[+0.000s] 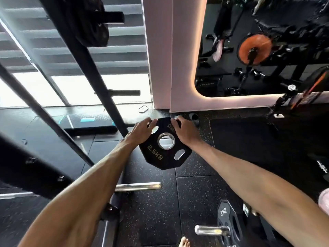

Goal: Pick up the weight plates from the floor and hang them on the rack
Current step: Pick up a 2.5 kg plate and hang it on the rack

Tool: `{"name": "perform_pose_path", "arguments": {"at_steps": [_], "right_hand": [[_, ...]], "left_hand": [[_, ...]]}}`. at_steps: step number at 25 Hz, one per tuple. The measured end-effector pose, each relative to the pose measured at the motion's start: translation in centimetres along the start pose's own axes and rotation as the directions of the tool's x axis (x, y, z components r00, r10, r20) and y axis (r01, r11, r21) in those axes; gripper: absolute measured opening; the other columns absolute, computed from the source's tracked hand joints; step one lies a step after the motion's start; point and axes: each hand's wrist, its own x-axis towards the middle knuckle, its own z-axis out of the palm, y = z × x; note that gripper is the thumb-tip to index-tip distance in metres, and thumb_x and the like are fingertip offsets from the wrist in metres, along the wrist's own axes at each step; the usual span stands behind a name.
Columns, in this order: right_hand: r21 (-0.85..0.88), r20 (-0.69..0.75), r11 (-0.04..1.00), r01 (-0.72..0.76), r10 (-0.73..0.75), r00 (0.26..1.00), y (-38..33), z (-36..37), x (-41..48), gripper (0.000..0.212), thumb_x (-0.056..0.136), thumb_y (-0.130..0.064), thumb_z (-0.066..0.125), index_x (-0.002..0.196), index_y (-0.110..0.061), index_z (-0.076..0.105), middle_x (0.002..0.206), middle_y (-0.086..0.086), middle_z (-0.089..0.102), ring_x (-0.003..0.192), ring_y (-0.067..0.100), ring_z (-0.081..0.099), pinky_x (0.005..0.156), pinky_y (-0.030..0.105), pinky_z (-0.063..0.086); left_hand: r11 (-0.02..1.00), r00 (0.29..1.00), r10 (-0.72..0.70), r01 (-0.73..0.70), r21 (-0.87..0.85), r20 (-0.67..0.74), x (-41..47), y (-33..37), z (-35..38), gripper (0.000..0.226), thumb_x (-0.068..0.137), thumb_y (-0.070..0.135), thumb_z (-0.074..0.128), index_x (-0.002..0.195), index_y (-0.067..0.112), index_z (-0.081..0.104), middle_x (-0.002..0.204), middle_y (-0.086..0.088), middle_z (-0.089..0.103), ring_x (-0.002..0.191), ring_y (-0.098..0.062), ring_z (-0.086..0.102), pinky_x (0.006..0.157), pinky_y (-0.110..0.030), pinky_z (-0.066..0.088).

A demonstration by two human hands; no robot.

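A black 2.5 kg weight plate (164, 154) with a steel-ringed centre hole is held above the speckled floor, in the middle of the head view. My left hand (141, 130) grips its upper left edge, fingers through a slot. My right hand (184, 130) grips its upper right edge. The black rack upright (92, 68) slants up to the left of the plate, with a bare black peg (124, 93) and a higher peg carrying a black plate (90, 24). A chrome peg (138, 187) sticks out low down.
A 10 kg black plate (229, 223) hangs on a chrome peg (210, 230) at the bottom right. A pink pillar (160, 59) and a mirror (258, 47) stand behind. My bare toes (184, 242) show at the bottom edge. Bright windows lie to the left.
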Motion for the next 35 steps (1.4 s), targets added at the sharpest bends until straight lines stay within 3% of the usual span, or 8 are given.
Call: {"name": "perform_pose_path", "arguments": {"at_steps": [6, 9, 12, 20, 24, 27, 30, 35], "right_hand": [[0.038, -0.128, 0.998, 0.05, -0.045, 0.991, 0.5, -1.6, 7.9, 0.048, 0.101, -0.06, 0.028, 0.091, -0.019, 0.052, 0.072, 0.002, 0.065, 0.068, 0.024, 0.065, 0.065, 0.043, 0.055], [0.001, -0.199, 0.996, 0.093, -0.091, 0.976, -0.4, -2.4, 13.3, 0.046, 0.102, -0.056, 0.032, 0.093, -0.016, 0.054, 0.075, 0.005, 0.067, 0.068, 0.024, 0.063, 0.062, 0.036, 0.05], [-0.013, -0.256, 0.99, 0.14, -0.139, 0.957, -1.8, -3.0, 19.6, 0.045, 0.102, -0.055, 0.035, 0.091, -0.015, 0.053, 0.076, 0.006, 0.066, 0.069, 0.027, 0.062, 0.06, 0.029, 0.039], [0.007, -0.39, 0.965, 0.262, -0.239, 0.889, -6.0, -4.7, 33.9, 0.042, 0.104, -0.05, 0.039, 0.081, -0.017, 0.051, 0.071, 0.002, 0.06, 0.063, 0.021, 0.057, 0.057, 0.028, 0.038], [0.065, -0.426, 0.937, 0.344, -0.286, 0.858, -7.6, -3.9, 39.7, 0.044, 0.103, -0.05, 0.041, 0.083, -0.014, 0.057, 0.071, -0.001, 0.061, 0.062, 0.017, 0.058, 0.054, 0.026, 0.04], [0.136, -0.452, 0.893, 0.429, -0.33, 0.829, -8.8, -2.7, 44.3, 0.046, 0.102, -0.052, 0.041, 0.084, -0.014, 0.06, 0.071, -0.002, 0.063, 0.063, 0.016, 0.06, 0.055, 0.029, 0.047], [0.209, -0.455, 0.822, 0.529, -0.397, 0.797, -10.4, -1.7, 49.0, 0.045, 0.103, -0.048, 0.042, 0.081, -0.012, 0.06, 0.069, 0.0, 0.063, 0.062, 0.018, 0.058, 0.055, 0.033, 0.045], [0.344, -0.404, 0.688, 0.639, -0.506, 0.762, -14.1, -0.9, 55.7, 0.043, 0.103, -0.044, 0.044, 0.079, -0.011, 0.058, 0.067, 0.0, 0.06, 0.062, 0.018, 0.055, 0.056, 0.036, 0.042]], "left_hand": [[0.996, 0.985, 0.054, -0.041, 0.081, -0.166, 7.6, 4.0, -2.6, 0.045, 0.1, 0.057, 0.038, 0.087, 0.019, 0.059, 0.088, -0.007, 0.068, 0.08, -0.026, 0.063, 0.072, -0.036, 0.046], [0.99, 0.966, 0.108, -0.082, 0.118, -0.235, 11.6, 5.1, -4.7, 0.048, 0.101, 0.057, 0.037, 0.091, 0.015, 0.059, 0.084, -0.005, 0.068, 0.077, -0.025, 0.064, 0.067, -0.035, 0.045], [0.985, 0.929, 0.15, -0.111, 0.133, -0.337, 16.5, 5.8, -7.7, 0.049, 0.101, 0.055, 0.038, 0.095, 0.012, 0.061, 0.084, -0.014, 0.07, 0.08, -0.035, 0.067, 0.072, -0.041, 0.052], [0.953, 0.816, 0.272, -0.152, 0.263, -0.511, 27.1, 8.3, -15.5, 0.047, 0.102, 0.053, 0.034, 0.101, 0.013, 0.06, 0.091, -0.02, 0.069, 0.09, -0.043, 0.064, 0.071, -0.041, 0.045], [0.951, 0.757, 0.26, -0.095, 0.293, -0.6, 30.5, 8.7, -18.7, 0.049, 0.101, 0.055, 0.035, 0.095, 0.013, 0.06, 0.086, -0.018, 0.068, 0.089, -0.044, 0.063, 0.068, -0.036, 0.037], [0.927, 0.687, 0.3, -0.047, 0.372, -0.661, 33.2, 8.4, -20.6, 0.05, 0.101, 0.055, 0.036, 0.096, 0.013, 0.061, 0.081, -0.02, 0.068, 0.085, -0.046, 0.064, 0.065, -0.037, 0.039], [0.94, 0.629, 0.253, 0.018, 0.339, -0.735, 35.3, 8.2, -22.6, 0.053, 0.099, 0.06, 0.034, 0.089, 0.015, 0.06, 0.076, -0.016, 0.068, 0.081, -0.046, 0.065, 0.065, -0.039, 0.044], [0.924, 0.494, 0.161, 0.227, 0.306, -0.854, 36.9, 9.8, -25.6, 0.054, 0.099, 0.061, 0.035, 0.088, 0.014, 0.059, 0.079, -0.014, 0.07, 0.083, -0.046, 0.064, 0.065, -0.038, 0.041]]}}
